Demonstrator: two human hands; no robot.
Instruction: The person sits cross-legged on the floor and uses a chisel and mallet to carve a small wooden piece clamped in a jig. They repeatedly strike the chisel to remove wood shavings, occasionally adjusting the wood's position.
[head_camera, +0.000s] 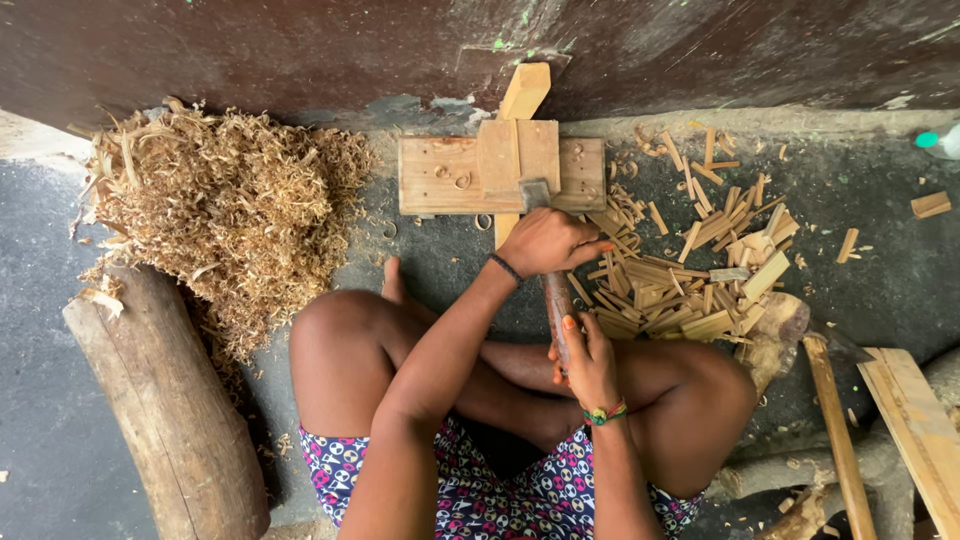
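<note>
We see the left hand (548, 243) clenched near a hammer's (553, 290) head, the right hand (588, 362) grasping its handle, above a wooden block (430, 176) beside the wall (300, 50).

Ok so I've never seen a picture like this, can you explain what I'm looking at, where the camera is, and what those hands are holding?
There is one picture, taken by a camera worn on a person's head, looking straight down. The person sits cross-legged on a dark floor. The left hand closes in a grip high on a long tool, near its metal head, and the right hand holds the handle lower down. The metal head rests against a wooden block lying by the wall. To the right lies a heap of cut wooden sticks. To the left are a big pile of wood shavings and a thick log. Planks lie at the far right.
</note>
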